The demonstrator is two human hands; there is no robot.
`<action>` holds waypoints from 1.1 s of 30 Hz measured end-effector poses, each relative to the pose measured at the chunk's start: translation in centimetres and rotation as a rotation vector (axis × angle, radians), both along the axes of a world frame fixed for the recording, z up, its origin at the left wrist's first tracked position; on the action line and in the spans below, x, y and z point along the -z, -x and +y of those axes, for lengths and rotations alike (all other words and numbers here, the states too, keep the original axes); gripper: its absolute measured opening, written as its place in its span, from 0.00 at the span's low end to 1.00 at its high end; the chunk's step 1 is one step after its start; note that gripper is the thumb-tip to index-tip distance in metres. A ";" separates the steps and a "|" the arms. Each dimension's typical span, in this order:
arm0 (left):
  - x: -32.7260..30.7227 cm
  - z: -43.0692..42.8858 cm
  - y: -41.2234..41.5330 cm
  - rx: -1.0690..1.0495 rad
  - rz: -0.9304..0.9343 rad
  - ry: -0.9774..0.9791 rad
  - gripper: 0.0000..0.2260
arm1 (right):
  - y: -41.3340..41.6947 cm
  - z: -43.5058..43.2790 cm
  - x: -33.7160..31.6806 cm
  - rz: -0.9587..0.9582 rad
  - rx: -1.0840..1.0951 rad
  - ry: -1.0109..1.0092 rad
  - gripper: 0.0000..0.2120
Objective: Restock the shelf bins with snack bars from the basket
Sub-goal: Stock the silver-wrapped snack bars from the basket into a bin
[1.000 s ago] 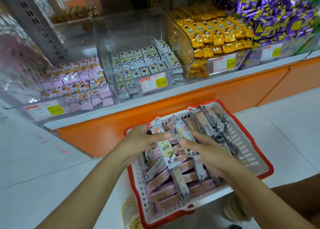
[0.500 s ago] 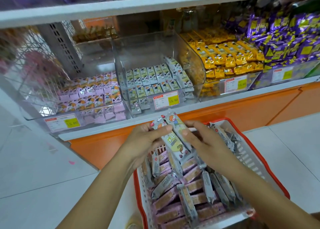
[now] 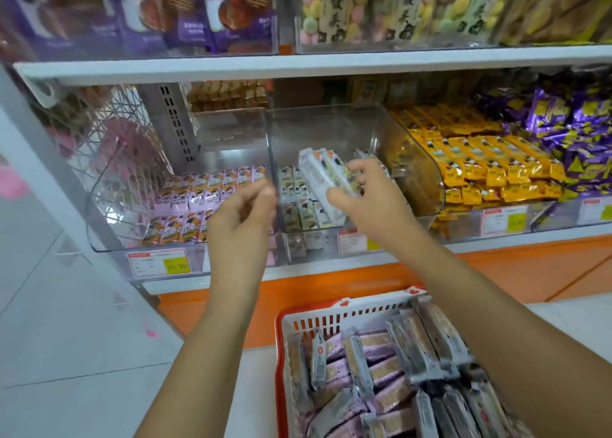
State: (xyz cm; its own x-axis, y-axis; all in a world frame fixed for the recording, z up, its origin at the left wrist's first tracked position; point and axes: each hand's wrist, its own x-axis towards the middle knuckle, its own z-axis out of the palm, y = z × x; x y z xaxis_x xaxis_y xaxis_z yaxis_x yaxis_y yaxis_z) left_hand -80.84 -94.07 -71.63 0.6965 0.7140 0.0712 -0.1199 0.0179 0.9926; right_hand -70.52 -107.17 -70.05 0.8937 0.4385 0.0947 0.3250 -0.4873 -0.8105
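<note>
White bars (image 3: 323,172) are gripped by the R hand (image 3: 367,202) over the mid bin (image 3: 331,129), near the shelf (image 3: 314,267) front edge, where like ones lie. L hand (image 3: 243,219) is curled loose, empty.

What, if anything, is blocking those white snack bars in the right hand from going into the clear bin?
Nothing visible. The right hand holds the white-wrapped bars over the open middle bin, just above the matching bars lying in it. The left hand is off to the side, by the bin's left wall.
</note>
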 end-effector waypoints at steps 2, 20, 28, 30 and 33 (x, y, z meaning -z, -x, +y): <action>0.4 0.8 -0.3 -0.088 0.076 -0.184 0.11 | -3.8 2.6 0.5 0.043 0.056 0.074 0.28; 2.4 0.6 -0.5 0.067 0.201 -0.394 0.18 | -10.4 14.4 4.0 0.213 0.122 0.338 0.14; 3.4 -1.4 2.4 0.106 0.185 -0.676 0.07 | -3.4 5.9 2.3 -0.185 -0.034 -0.002 0.09; 4.6 -2.0 3.3 0.222 0.299 -0.775 0.11 | -0.7 2.4 3.2 -0.218 -0.107 -0.058 0.09; 6.7 -2.5 4.9 0.410 0.534 -0.965 0.15 | 3.3 -3.0 6.2 -0.173 -0.173 -0.033 0.10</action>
State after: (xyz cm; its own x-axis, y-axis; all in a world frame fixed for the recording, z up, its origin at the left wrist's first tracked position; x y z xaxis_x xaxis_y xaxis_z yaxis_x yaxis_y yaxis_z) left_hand -85.78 -96.59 -78.34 0.9667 0.2399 0.0891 0.1559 -0.8280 0.5387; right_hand -73.86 -110.13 -76.28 0.7744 0.5781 0.2570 0.5372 -0.3862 -0.7499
